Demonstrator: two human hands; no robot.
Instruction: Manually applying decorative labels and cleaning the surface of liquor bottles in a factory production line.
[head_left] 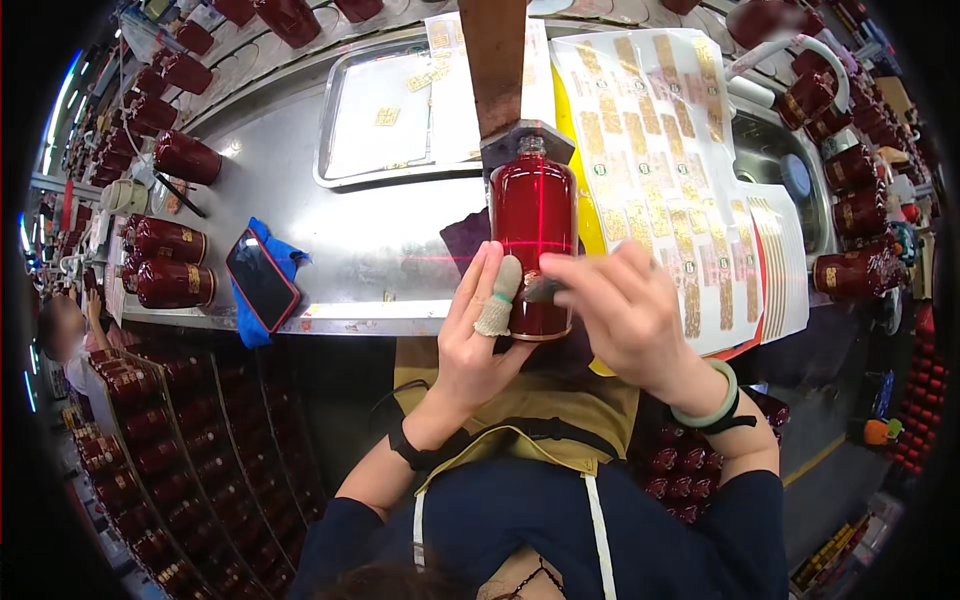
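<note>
A dark red glass bottle (533, 205) lies in front of me, its clear neck away from me and against a metal stop. Red laser lines cross on it. My left hand (470, 345) steadies its lower left side, fingers stretched along the glass and thumb by the base; one finger wears a knitted finger cot (500, 297). Over the lower right of the bottle, my right hand (635, 320) is closed in a pinch. A small dark piece shows at its fingertips, too blurred to name. Beneath them a bit of gold decoration shows on the glass.
Sheets of gold stickers (640, 150) lie at the right, over a yellow sheet. A metal tray (335, 150) with gold stickers stands behind left. A phone (262, 280) rests on a blue cloth. More red bottles (175, 284) stand left, and a sink (815, 215) is far right.
</note>
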